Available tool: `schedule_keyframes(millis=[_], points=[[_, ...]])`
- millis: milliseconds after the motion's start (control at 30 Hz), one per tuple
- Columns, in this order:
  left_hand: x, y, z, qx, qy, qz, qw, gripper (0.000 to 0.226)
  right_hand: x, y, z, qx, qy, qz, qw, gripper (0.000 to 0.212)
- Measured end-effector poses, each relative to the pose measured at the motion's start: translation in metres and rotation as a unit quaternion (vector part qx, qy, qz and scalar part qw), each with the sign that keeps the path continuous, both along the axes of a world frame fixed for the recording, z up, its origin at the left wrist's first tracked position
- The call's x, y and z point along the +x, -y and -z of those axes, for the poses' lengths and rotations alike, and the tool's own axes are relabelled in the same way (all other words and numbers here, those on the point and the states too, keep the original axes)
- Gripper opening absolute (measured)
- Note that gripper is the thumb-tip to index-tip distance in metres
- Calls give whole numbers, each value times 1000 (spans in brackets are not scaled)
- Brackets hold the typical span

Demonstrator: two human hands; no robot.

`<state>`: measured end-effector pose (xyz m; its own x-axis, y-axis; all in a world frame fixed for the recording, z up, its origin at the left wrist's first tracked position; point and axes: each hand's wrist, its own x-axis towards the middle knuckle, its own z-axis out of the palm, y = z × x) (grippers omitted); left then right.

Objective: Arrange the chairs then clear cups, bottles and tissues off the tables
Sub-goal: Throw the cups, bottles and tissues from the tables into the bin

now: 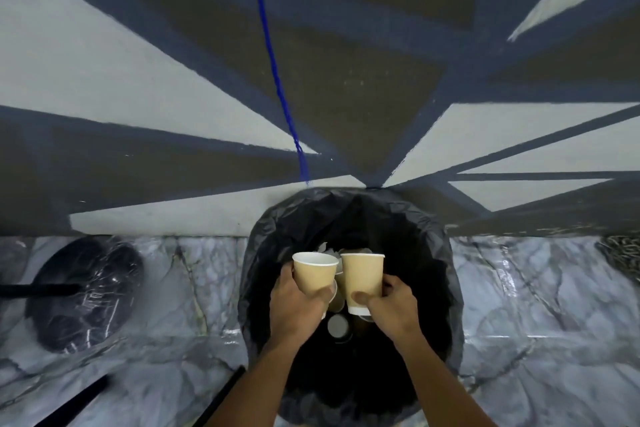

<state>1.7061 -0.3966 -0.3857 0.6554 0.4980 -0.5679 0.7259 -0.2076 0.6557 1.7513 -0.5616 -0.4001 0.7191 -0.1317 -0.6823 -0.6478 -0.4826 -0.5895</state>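
While both hands reach out over the mouth of a bin, each one is closed around a tan paper cup: the left hand (296, 303) wraps its fingers around the lower half of the left cup (314, 274), which tilts a little to the left, and the right hand (393, 305) pinches the right cup (363, 282) near its white base band, thumb across the front. Both cups have white rolled rims and a matte kraft wall; the two nearly touch at their rims, though whether they actually meet is hard to tell. Only the inside lip of the left cup shows, so what it holds cannot be seen, and the right cup's interior is hidden altogether. Below and between them, more tan cups (337, 298) lie inside the bin, partly covered by the hands, along with a round grey disc (337, 325) that may be a lid, too dim to be sure. Something pale and crumpled (323, 248) peeks out behind the left cup, unclear in kind. The bin is lined with a black bag (270, 246), glossy and wrinkled, folded over the round rim; its near edge is cut off by the frame. It stands on a marbled grey floor (519, 295) against a wall painted in angular grey, navy and brown shapes (104, 55). At left, a dark round base (83, 291) wrapped in shiny film is blurred.
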Motion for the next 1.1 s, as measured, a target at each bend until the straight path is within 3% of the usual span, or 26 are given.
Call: schedule_keyframes(millis=[67,233,367,500,667,867,1000,1100], points=[[16,0,44,8,-11,-7,1000,88,20,-6,40,-5,1,-2,1000,61],[41,5,138,19,-30,-4,999,75,56,-15,128,-18,12,-17,1000,49],[56,9,184,32,-39,-7,999,87,78,-20,164,-41,20,-41,998,68],[62,13,202,40,-59,22,997,101,78,-12,155,-62,26,-69,995,83],[31,29,119,30,-45,71,996,63,45,9,76,-79,-4,-153,985,37],[9,24,-36,99,-22,194,976,57,19,6,-61,-136,41,-291,946,43],[-11,2,-138,123,-49,295,946,35,1,-4,-159,-173,61,-431,884,39],[-30,-17,-207,144,-55,310,938,29,-10,-11,-227,-199,75,-498,841,33]])
